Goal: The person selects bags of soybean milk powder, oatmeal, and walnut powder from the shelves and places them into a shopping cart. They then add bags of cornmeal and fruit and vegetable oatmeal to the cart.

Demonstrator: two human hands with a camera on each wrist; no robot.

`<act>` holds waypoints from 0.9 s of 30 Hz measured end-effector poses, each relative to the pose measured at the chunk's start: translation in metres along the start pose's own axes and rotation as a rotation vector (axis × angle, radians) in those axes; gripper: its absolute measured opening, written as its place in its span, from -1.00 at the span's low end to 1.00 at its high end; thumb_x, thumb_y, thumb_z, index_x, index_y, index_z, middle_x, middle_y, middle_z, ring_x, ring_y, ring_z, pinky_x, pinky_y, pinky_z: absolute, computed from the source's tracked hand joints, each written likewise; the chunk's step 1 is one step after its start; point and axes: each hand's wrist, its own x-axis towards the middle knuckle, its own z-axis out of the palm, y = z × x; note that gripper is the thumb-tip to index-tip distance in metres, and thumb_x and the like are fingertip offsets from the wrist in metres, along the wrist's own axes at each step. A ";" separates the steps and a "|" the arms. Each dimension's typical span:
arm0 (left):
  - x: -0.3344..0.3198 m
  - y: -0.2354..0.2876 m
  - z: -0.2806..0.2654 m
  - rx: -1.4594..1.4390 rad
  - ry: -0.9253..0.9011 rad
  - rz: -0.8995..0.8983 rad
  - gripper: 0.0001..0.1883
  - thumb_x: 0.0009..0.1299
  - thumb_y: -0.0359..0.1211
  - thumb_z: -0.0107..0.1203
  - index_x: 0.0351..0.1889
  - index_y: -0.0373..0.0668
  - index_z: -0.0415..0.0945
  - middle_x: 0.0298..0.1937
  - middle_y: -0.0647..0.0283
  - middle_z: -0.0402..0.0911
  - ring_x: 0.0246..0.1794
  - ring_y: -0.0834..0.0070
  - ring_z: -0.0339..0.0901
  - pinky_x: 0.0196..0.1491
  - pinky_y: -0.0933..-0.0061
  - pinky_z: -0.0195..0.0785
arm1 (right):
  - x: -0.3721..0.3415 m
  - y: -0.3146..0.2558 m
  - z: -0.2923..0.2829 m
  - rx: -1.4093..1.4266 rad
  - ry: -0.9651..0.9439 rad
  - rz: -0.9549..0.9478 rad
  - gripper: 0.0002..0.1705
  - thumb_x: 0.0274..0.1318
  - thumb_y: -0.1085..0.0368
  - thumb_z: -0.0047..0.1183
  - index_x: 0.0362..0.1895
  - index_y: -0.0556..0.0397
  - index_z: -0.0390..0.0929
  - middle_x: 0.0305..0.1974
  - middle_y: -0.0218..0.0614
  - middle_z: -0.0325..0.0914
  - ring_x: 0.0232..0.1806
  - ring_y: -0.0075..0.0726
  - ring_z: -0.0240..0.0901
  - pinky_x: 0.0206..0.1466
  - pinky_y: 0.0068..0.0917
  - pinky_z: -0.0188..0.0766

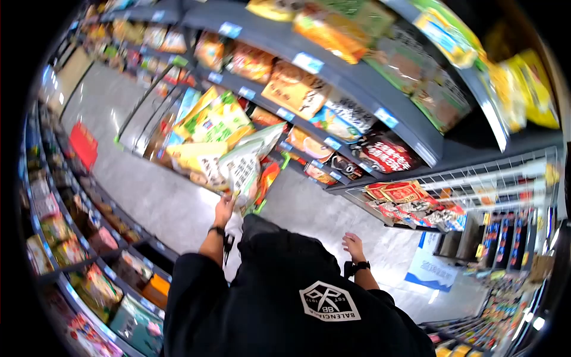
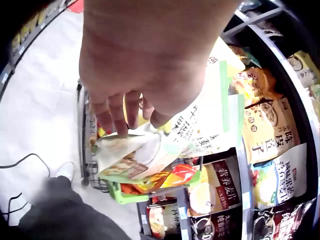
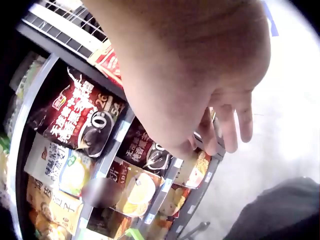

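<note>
My left hand (image 1: 223, 211) pinches the near edge of a white-and-green printed food bag (image 1: 245, 168), which lies slanted on top of a loaded shopping cart. In the left wrist view, the fingers (image 2: 119, 116) curl over the top of this bag (image 2: 145, 155), with the thumb beside them. Other bags fill the cart, among them a yellow-and-green one (image 1: 217, 122) and an orange-red one (image 1: 269, 178). My right hand (image 1: 353, 245) hangs to the right of my body, its fingers loosely bent and holding nothing. Snack shelves show beyond it in the right wrist view.
Shelves of packaged food (image 1: 297, 89) curve along the cart's far side, and another shelf row (image 1: 89, 238) runs on the left. A wire rack (image 1: 416, 205) with red packets stands to the right. A red object (image 1: 83, 146) is on the aisle floor at left.
</note>
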 end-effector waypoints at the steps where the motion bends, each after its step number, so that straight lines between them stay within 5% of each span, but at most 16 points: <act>1: -0.016 -0.006 -0.004 0.096 -0.050 0.000 -0.60 0.38 -0.11 0.16 -0.18 -0.33 0.62 -0.30 0.01 0.71 -0.26 0.21 0.67 -0.11 0.24 0.49 | -0.005 0.012 -0.007 0.025 0.028 0.008 -0.55 0.19 0.19 0.16 0.17 -0.02 0.51 -0.12 -0.37 0.62 -0.17 -0.34 0.59 -0.15 -0.31 0.50; 4: -0.064 -0.040 -0.001 -0.282 -0.181 -0.178 -0.75 0.47 -0.32 0.07 -0.09 -0.32 0.62 -0.35 0.17 0.68 -0.43 0.48 0.60 -0.35 0.42 0.53 | -0.012 0.058 -0.029 0.151 0.084 0.064 -0.57 0.19 0.20 0.16 0.14 -0.03 0.52 -0.15 -0.37 0.63 -0.20 -0.32 0.60 -0.18 -0.30 0.51; 10: -0.160 -0.003 0.001 -0.207 -0.279 -0.375 -0.68 0.37 -0.36 0.11 0.07 -0.23 0.55 -0.25 0.23 0.67 -0.38 0.43 0.66 -0.50 0.51 0.36 | -0.030 0.157 -0.058 0.316 0.104 0.287 -0.59 0.26 0.17 0.11 0.17 -0.05 0.51 -0.11 -0.30 0.65 -0.22 -0.21 0.63 -0.21 -0.25 0.53; 19: -0.238 0.016 0.017 -0.128 -0.304 -0.368 -0.65 0.42 -0.31 0.13 0.13 -0.18 0.51 -0.16 0.24 0.64 -0.26 0.42 0.66 -0.37 0.48 0.37 | -0.030 0.233 -0.078 0.363 0.072 0.279 -0.58 0.25 0.14 0.09 0.15 -0.04 0.52 -0.10 -0.26 0.63 -0.24 -0.18 0.62 -0.19 -0.15 0.54; 27: -0.246 0.005 0.021 -0.058 -0.475 -0.315 -0.57 0.42 -0.32 0.13 0.20 -0.34 0.45 -0.08 0.08 0.64 -0.17 0.30 0.65 -0.12 0.37 0.55 | -0.039 0.231 -0.076 0.590 0.115 0.122 -0.66 0.14 0.25 0.15 0.03 -0.08 0.55 -0.22 -0.37 0.62 -0.28 -0.31 0.60 -0.31 -0.37 0.48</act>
